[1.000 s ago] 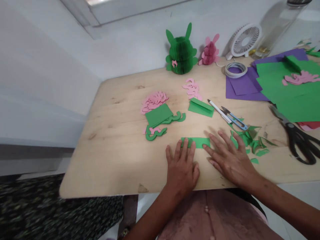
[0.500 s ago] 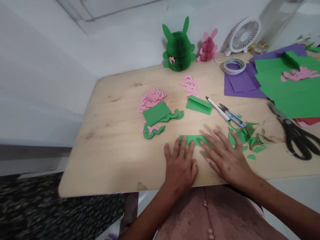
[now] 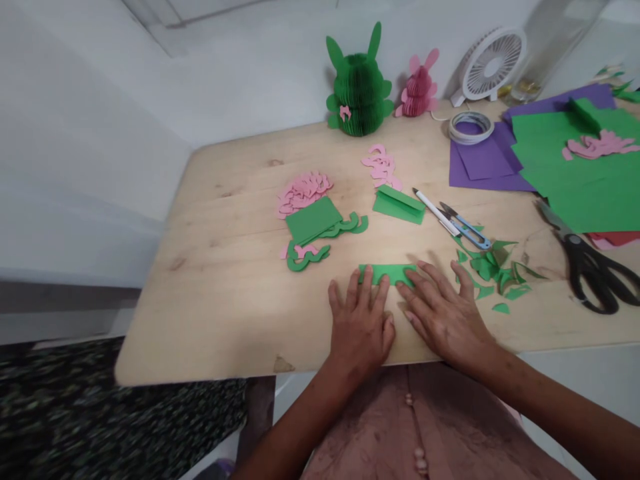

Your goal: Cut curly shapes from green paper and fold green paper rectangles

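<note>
A small folded strip of green paper [image 3: 393,273] lies flat near the table's front edge. My left hand [image 3: 361,320] rests on its left part, palm down with the fingers spread. On its right end press the fingertips of my right hand [image 3: 443,307], also spread out flat. Beyond them sits another folded green paper [image 3: 399,204]. To the left, green rectangles [image 3: 314,220] overlap pink paper cutouts [image 3: 305,192] and curved green cutouts [image 3: 307,257]. Green paper scraps [image 3: 495,267] are scattered right of my right hand.
Thread snips [image 3: 465,227], a white pen [image 3: 435,212] and black-handled scissors [image 3: 593,260] lie to the right. Behind them are purple sheets [image 3: 485,160], a tape roll [image 3: 471,128] and green sheets [image 3: 590,193]. Green [image 3: 361,97] and pink [image 3: 418,87] paper rabbits and a fan [image 3: 493,65] stand along the wall.
My right hand has shifted slightly left along the green strip, its fingers now lying on the right end. My left hand stays in place. The camera view has tilted slightly.
</note>
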Available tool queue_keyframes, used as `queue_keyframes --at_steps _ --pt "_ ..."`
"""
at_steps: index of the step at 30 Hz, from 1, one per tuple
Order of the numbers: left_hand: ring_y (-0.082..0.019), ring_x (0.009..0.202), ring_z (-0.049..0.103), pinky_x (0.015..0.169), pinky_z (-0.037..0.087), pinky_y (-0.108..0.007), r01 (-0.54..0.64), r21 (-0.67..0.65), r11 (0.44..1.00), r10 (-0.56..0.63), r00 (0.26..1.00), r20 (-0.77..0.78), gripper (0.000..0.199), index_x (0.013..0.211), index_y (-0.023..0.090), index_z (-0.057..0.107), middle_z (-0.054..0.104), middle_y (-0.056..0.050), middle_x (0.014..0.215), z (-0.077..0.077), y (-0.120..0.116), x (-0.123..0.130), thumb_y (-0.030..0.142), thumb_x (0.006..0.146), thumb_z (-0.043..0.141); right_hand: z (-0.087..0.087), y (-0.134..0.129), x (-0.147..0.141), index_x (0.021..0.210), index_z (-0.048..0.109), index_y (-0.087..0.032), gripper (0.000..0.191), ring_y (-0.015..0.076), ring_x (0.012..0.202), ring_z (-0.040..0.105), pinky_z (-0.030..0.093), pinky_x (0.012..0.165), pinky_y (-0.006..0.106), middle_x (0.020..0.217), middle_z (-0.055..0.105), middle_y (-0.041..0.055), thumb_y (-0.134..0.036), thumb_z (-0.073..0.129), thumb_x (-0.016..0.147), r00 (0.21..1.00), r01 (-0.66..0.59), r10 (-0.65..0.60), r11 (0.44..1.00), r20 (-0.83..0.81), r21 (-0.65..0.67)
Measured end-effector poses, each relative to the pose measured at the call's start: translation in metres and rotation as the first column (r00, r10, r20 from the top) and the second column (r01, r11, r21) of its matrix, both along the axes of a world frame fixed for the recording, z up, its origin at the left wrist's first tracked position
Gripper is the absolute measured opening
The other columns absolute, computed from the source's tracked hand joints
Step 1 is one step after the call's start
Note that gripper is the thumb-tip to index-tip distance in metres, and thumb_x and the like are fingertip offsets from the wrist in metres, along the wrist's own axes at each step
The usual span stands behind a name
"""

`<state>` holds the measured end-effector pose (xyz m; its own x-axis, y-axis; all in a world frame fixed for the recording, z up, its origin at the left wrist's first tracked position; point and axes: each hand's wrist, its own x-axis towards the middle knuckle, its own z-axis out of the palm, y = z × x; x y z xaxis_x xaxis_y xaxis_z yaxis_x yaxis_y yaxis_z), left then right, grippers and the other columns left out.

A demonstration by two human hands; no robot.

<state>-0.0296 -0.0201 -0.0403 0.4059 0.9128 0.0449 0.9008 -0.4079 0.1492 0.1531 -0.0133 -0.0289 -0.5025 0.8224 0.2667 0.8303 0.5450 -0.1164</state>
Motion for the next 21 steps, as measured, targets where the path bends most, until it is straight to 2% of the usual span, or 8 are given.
queue_keyframes --at_steps 6,16,21 --pt "-0.034 0.139 0.028 0.108 0.015 -0.068 0.002 -0.001 1.000 -0.002 1.000 -0.004 0.058 0.143 0.021 0.038 0.036 -0.014 0.151 0.001 0.000 0.000 0.036 0.088 0.045 -0.003 0.004 -0.005 0.119 0.064 -0.015 0.032 0.0321 0.129 0.041 0.017 0.108 0.059 0.123 0.065 0.0128 -0.028 0.051 0.092 1.000 -0.013 0.013 1.000 0.005 0.020" --pt "-0.033 0.140 0.026 0.109 0.013 -0.067 -0.001 -0.030 1.000 0.001 1.000 0.000 0.059 0.144 0.020 0.036 0.034 -0.014 0.152 0.002 0.000 0.000 0.038 0.088 0.045 0.005 -0.005 0.024 0.112 0.067 -0.020 0.025 0.0314 0.131 0.041 0.017 0.108 0.059 0.130 0.062 0.0106 -0.028 0.054 0.092 0.998 0.049 -0.050 0.999 0.028 0.015" --pt "-0.034 0.140 0.026 0.109 0.014 -0.066 0.001 -0.010 1.000 -0.001 1.000 -0.011 0.060 0.144 0.021 0.037 0.034 -0.014 0.152 0.000 0.000 0.000 0.041 0.088 0.045 0.009 -0.005 0.022 0.111 0.067 -0.018 0.025 0.0320 0.131 0.041 0.015 0.109 0.060 0.128 0.063 0.0107 -0.027 0.055 0.091 0.998 0.062 -0.061 0.998 -0.018 0.032"
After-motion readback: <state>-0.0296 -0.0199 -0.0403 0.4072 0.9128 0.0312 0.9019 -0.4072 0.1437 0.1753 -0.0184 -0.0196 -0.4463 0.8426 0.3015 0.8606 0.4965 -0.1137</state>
